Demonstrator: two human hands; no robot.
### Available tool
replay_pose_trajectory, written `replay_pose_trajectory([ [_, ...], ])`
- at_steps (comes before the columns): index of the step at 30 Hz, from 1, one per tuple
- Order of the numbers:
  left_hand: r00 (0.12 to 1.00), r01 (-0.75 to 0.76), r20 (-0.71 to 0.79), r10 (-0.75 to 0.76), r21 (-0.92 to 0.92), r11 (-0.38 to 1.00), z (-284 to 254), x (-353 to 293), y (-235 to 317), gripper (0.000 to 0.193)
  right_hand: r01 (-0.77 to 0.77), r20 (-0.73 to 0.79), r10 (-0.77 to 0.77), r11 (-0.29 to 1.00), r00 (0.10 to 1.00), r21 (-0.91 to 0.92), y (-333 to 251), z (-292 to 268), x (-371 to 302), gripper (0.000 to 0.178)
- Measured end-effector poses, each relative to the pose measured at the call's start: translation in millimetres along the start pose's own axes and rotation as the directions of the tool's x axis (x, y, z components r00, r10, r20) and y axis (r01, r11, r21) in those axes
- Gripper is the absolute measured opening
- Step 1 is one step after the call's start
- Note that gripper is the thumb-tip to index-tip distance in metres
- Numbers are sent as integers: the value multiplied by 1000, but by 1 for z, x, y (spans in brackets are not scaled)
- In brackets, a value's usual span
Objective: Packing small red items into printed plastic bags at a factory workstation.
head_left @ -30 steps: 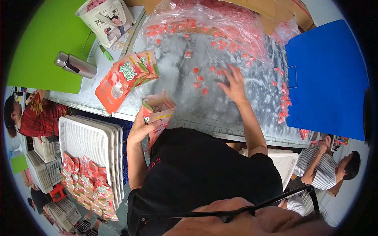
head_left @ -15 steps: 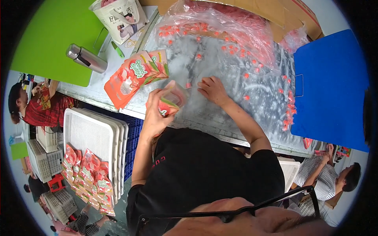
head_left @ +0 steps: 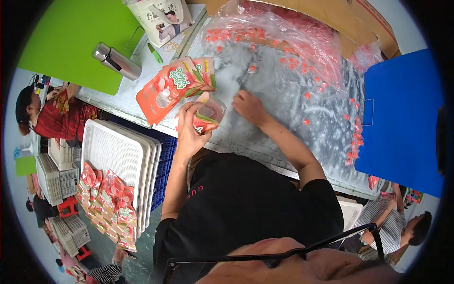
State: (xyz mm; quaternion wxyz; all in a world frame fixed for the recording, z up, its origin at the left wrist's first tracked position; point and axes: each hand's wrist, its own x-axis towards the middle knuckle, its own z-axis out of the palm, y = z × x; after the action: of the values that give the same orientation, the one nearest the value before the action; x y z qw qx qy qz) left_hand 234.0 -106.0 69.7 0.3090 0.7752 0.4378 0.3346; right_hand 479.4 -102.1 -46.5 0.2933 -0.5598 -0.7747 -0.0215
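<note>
Near the table's front edge, my left hand (head_left: 191, 132) grips a red-and-green printed pouch (head_left: 206, 124), its mouth spread toward the right. Just right of that mouth, my right hand (head_left: 249, 108) rests low over the table with fingers curled inward. Whatever its fingertips may cover is hidden. A fanned stack of flat printed pouches (head_left: 172, 87) lies behind my left hand. Small red wrapped pieces (head_left: 252, 69) are scattered over the dusty metal tabletop (head_left: 269, 102), several of them bunched along the right edge.
A large clear plastic bag (head_left: 293, 28) of red pieces spills at the back. Left stand a steel flask (head_left: 116, 60) and a tote bag (head_left: 161, 21). A blue panel (head_left: 402, 123) rises at right. Filled pouches (head_left: 106, 203) lie on stacked white trays (head_left: 113, 142). Other people sit at both sides.
The view has turned slightly, shifting the table rightward. My right hand has moved left over the spot where a small wrapped piece lay, now unseen. My left hand still holds the pouch.
</note>
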Motion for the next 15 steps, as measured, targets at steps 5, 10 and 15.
replay_pose_trajectory([
  [5,999,-34,-16,38,164,986,10,-1,-9,79,-412,243,340,822,909,392,10,-32,14,17],
  [10,996,-85,10,85,237,968,26,0,-4,86,-295,295,140,753,945,588,-47,-98,57,20],
  [15,995,-75,-47,83,144,987,52,-5,10,92,-120,72,97,765,993,633,-69,-80,67,14],
])
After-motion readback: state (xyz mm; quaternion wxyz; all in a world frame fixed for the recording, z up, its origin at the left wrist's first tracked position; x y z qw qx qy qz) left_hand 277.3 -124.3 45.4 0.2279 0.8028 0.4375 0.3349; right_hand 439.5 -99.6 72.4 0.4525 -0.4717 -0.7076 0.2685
